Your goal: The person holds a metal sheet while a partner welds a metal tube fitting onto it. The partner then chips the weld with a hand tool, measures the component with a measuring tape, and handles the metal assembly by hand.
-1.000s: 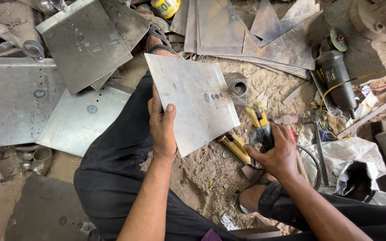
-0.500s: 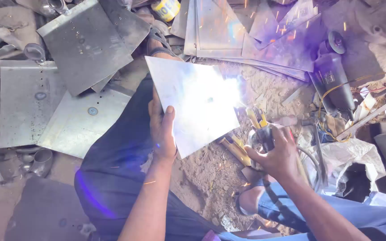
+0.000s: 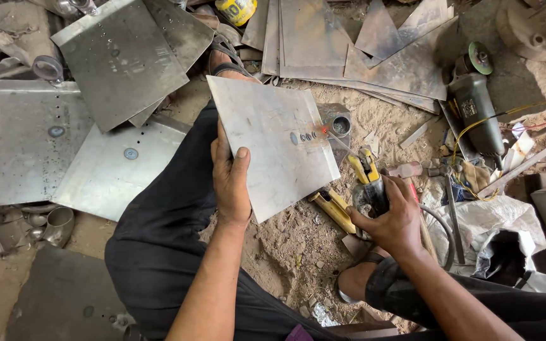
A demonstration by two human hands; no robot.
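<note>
While gripped, sheet (image 3: 273, 142) between hands.

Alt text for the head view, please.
A seated person's left hand holds a steel sheet while the right hand keeps a yellow-handled electrode holder at a glowing weld spot. Metal plates and an angle grinder lie around.

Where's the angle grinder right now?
In the head view, the angle grinder lies on the sandy ground at upper right, beyond the right hand, beside the stacked metal sheets.

bare forearms, black trousers (image 3: 159, 240), dark sandal straps (image 3: 225, 53) on one foot.
</note>
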